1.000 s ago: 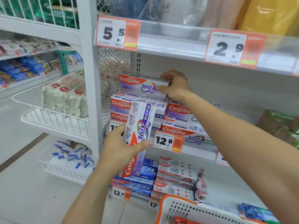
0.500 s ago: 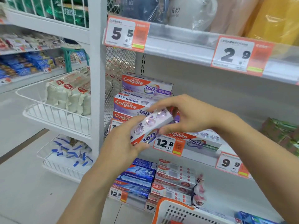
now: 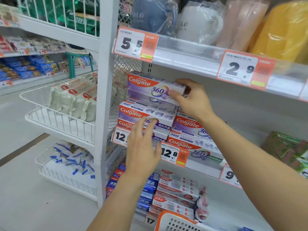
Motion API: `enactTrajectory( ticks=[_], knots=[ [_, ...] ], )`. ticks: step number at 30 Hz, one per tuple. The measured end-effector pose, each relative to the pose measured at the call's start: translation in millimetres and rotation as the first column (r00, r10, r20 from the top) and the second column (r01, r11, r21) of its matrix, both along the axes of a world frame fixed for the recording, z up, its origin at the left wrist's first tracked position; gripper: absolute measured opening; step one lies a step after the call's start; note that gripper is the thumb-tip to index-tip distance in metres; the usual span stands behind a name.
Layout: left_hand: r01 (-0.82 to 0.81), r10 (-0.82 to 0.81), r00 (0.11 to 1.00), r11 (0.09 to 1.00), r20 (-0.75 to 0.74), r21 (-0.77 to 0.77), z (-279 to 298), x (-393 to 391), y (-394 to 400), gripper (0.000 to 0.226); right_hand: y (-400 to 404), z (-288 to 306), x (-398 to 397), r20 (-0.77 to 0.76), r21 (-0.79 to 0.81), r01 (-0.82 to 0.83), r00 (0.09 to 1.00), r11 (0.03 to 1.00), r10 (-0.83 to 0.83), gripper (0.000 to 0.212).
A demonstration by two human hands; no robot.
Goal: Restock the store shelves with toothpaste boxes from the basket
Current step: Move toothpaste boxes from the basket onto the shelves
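Note:
My right hand grips the right end of a white, purple and red Colgate 360 toothpaste box. That box lies flat on top of the left stack of the same boxes on the middle shelf. A lower second stack sits to its right. With fingers straight and holding nothing, my left hand hovers in front of the left stack. At the bottom edge shows the rim of the white basket with orange trim; its contents are out of view.
The upper shelf's price rail hangs just above the top box. A white post and wire baskets of packets stand at left. Green packs lie at right. More toothpaste boxes fill the lower shelf.
The box held in both hands half a second ago is now up on the left stack under my right hand. My left hand has let go and opened.

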State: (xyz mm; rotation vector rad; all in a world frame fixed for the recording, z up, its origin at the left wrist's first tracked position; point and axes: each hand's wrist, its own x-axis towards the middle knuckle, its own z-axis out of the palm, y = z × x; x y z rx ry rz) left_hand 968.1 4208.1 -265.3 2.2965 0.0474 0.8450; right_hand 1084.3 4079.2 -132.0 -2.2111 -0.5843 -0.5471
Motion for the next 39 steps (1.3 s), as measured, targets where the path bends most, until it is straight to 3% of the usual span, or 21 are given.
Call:
enactTrajectory(
  ticks=[3,6,10,23,25,27,30,32,35,37,39],
  knots=[
    [0.045,-0.038,0.997,0.993,-0.060,0.113,-10.8,10.9,-10.1,0.077,8.1,-4.7,13.2,0.044,-0.174,-0.001,0.999,0.985,0.009,0.047],
    [0.056,-0.048,0.997,0.991,-0.067,0.121,-8.4,15.5,-14.7,0.080,8.1,-13.2,23.1,0.148,-0.379,0.043,0.989,0.925,0.015,0.049],
    [0.052,-0.044,0.997,0.992,-0.068,0.118,-6.6,18.1,-17.9,0.079,1.2,-22.9,31.0,0.080,-0.467,-0.010,0.995,0.884,0.053,0.055],
    [0.024,-0.018,0.998,0.995,-0.066,0.092,-1.1,13.8,-26.6,0.075,-22.5,-29.6,36.6,0.064,-0.463,-0.047,0.994,0.885,0.087,0.060],
    [0.022,-0.023,0.999,0.999,0.041,0.028,1.4,12.2,-30.5,0.062,-24.5,-29.0,28.1,0.102,-0.450,-0.046,0.990,0.892,0.102,0.060],
    [0.053,-0.044,0.987,0.997,0.156,-0.051,4.1,8.4,-36.4,0.040,-33.9,-29.5,6.3,0.232,-0.308,-0.027,0.967,0.951,0.103,0.050],
    [0.222,-0.217,0.975,0.966,0.051,-0.135,-0.4,-0.6,-57.6,0.010,-69.8,-46.2,-55.9,0.364,-0.090,-0.025,0.930,0.996,0.056,0.013],
    [0.346,-0.354,0.929,0.934,-0.105,-0.083,-16.1,-9.2,-82.4,0.011,-108.5,-80.4,-101.6,0.290,-0.044,0.002,0.957,0.999,0.011,0.005],
    [0.522,-0.485,0.792,0.853,-0.370,0.000,-58.3,-32.2,-129.4,0.013,-178.7,-160.8,-157.1,-0.026,0.010,0.137,0.990,0.991,-0.136,0.007],
    [0.560,-0.491,0.707,0.828,-0.509,-0.022,-99.0,-50.3,-160.7,0.013,-220.3,-220.3,-185.2,-0.292,0.002,0.266,0.922,0.964,-0.254,0.009],
    [0.559,-0.485,0.568,0.820,-0.665,-0.120,-144.7,-72.1,-190.4,0.018,-254.4,-274.7,-207.3,-0.516,-0.019,0.350,0.799,0.936,-0.309,0.016]
  ],
)
